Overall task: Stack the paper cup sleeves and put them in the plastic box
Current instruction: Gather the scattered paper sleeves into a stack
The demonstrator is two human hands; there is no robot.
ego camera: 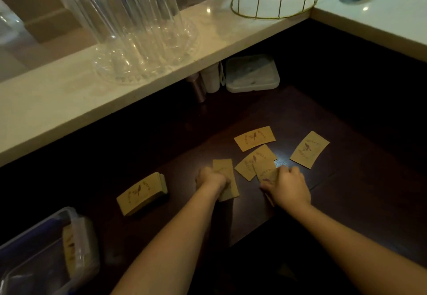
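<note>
Plastic box (pixel 76 223), 8 o'clock: some sleeves inside. Stack (pixel 142 194) waiting. Left hand (pixel 211 178) grips a bundle (pixel 227 179); right hand (pixel 287 185) pinches one sleeve (pixel 265 171). Three loose sleeves (pixel 309 149) remain, 1 o'clock.

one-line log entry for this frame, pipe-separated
left hand: holds sleeve bundle | right hand: on loose sleeve | finished stack: on table, untouched | plastic box: some sleeves inside

Both bare forearms reach forward side by side, the left hand (pixel 211 177) curled in a loose fist with fingers clenched, and the right hand (pixel 287 187) palm-down, knuckles raised, fingers bent toward the left.
</note>
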